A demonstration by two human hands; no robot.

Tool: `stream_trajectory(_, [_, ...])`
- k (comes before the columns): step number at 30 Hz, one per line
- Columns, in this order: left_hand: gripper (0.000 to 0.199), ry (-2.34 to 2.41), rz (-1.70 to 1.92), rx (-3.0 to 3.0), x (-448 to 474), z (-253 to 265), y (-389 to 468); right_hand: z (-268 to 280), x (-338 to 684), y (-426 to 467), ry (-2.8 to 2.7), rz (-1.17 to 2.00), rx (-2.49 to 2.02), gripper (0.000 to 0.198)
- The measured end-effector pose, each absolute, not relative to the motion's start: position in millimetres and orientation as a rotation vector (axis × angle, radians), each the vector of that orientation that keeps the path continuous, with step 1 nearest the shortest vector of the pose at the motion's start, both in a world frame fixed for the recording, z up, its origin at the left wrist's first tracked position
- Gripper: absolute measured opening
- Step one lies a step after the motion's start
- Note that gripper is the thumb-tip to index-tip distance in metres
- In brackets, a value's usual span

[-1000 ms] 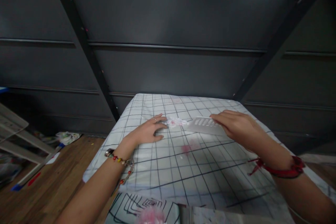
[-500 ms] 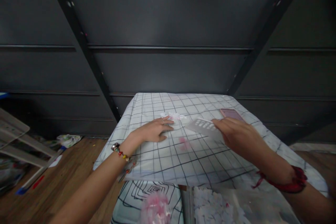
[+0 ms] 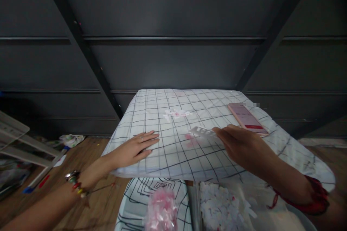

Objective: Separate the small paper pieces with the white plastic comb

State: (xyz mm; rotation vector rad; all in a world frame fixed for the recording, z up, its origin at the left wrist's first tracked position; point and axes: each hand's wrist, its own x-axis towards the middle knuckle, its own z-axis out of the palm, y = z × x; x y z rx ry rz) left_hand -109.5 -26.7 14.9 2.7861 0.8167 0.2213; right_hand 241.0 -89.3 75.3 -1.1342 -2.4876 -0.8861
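My left hand (image 3: 138,148) lies flat with fingers apart on the checked cloth (image 3: 173,151) near its left front edge, holding nothing. In my right hand (image 3: 238,142) is a thin whitish plastic piece with a row of slots (image 3: 202,131), pinched between thumb and fingers and tilted over the cloth. A pink smudge or pink bit (image 3: 191,140), blurred, shows on the cloth beneath it. Farther back lies a small heap of white pieces with a pink spot (image 3: 177,113). Beyond my right hand rests a pink phone (image 3: 248,118) with its screen lit.
Below the table's front edge are a clear bag of pink stuff (image 3: 162,209) on a patterned seat (image 3: 126,211) and a clear container of white cut pieces (image 3: 219,205). A white frame (image 3: 16,133) stands on the floor at left. A dark panelled wall (image 3: 173,65) closes the back.
My left hand has drawn back from the white heap toward the cloth's left front edge. My right hand still holds the slotted piece, now tilted flatter; more of the phone shows.
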Motion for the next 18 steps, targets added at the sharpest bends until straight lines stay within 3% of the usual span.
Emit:
stream_trajectory(10, [0.045,0.897,0.178,2.778,-126.2,15.1,-35.9,87.9,223.7,-85.6,-2.417,-0.886,-1.549,0.025])
stream_trajectory(18, [0.043,0.946,0.22,2.773,-123.6,14.2,-38.1,82.1,188.2,-106.6,-2.421,-0.802,-1.164,0.025])
